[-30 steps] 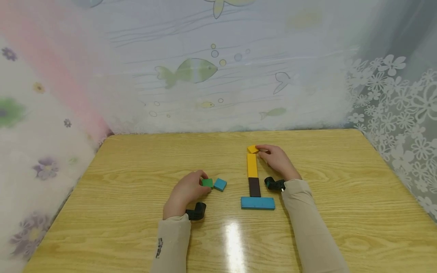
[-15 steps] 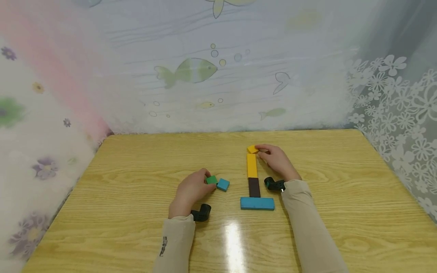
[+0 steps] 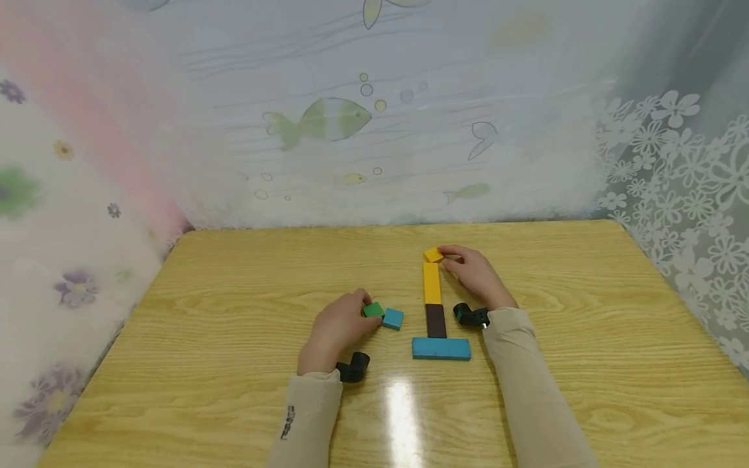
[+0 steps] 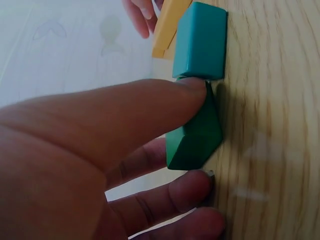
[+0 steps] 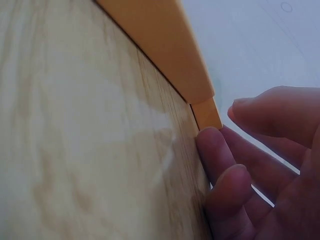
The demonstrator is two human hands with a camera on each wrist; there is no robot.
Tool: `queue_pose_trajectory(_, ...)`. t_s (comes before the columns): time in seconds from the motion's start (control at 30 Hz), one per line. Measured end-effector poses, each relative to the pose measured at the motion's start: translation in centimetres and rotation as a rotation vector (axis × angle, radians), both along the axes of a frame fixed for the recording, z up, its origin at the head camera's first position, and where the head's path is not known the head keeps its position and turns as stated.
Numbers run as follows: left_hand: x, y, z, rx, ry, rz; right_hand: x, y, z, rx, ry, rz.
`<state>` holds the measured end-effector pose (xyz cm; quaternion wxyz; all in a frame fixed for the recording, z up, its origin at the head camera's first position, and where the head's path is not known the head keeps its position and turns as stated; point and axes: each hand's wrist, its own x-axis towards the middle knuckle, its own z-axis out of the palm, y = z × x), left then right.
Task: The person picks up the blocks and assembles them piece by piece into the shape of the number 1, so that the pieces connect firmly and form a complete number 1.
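Note:
My left hand (image 3: 339, 325) pinches a small green block (image 3: 373, 310) between thumb and fingers, low over the wooden table. Against the green block's right corner lies a small blue block (image 3: 393, 318); in the left wrist view the thumb tip sits where the blue block (image 4: 200, 45) meets the green one (image 4: 192, 150). At the far end of a row of blocks, my right hand (image 3: 476, 276) rests its fingers by a small yellow block (image 3: 433, 255), turned at an angle. A fingertip touches this block (image 5: 206, 114) in the right wrist view, while the thumb stands apart.
From that yellow block toward me run a long yellow block (image 3: 432, 283), a dark brown block (image 3: 435, 321) and a long blue block (image 3: 441, 348) laid crosswise. The table (image 3: 205, 312) ends at a patterned curtain (image 3: 292, 214) behind. Each wrist wears a black camera.
The left hand has slid the green block rightward across the table, and the small blue block has shifted right with it, closer to the row. The right hand has stayed in place.

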<state>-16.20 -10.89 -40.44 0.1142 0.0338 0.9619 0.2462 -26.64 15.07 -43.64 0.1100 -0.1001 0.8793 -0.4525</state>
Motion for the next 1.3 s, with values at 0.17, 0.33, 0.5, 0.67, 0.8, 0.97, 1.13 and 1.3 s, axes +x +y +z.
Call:
queue_pose_trajectory(0.17, 0.1, 0.6, 0.0, -0.008, 0.008, -0.023, 0.0, 0.0, 0.0, 0.006, 0.009, 0.003)
queue_pose_trajectory(0.33, 0.2, 1.1, 0.0, -0.011, 0.018, -0.038, 0.0, 0.0, 0.1, 0.006, 0.006, 0.003)
queue_pose_trajectory(0.5, 0.2, 1.3, -0.1, -0.011, 0.022, -0.016, 0.0, 0.0, 0.1, 0.003, 0.008, 0.002)
queue_pose_trajectory(0.67, 0.2, 1.2, 0.1, 0.019, 0.019, 0.049, 0.1, 0.0, 0.2, -0.024, -0.004, 0.003)
queue_pose_trajectory(0.8, 0.1, 1.2, 0.1, 0.027, -0.004, 0.077, 0.2, 0.1, 0.2, -0.044, -0.026, 0.009)
queue_pose_trajectory(0.97, -0.2, 1.4, -0.1, 0.036, -0.017, 0.135, 0.1, 0.3, 0.1, -0.079, -0.036, 0.011)
queue_pose_trajectory(1.13, -0.5, 1.4, -0.2, 0.055, -0.011, 0.171, 0.1, 0.4, 0.1, -0.096, -0.041, 0.003)
queue_pose_trajectory(1.3, -1.3, 1.3, -0.6, 0.105, -0.015, 0.177, 0.2, 0.4, 0.1, -0.097, -0.042, 0.013)
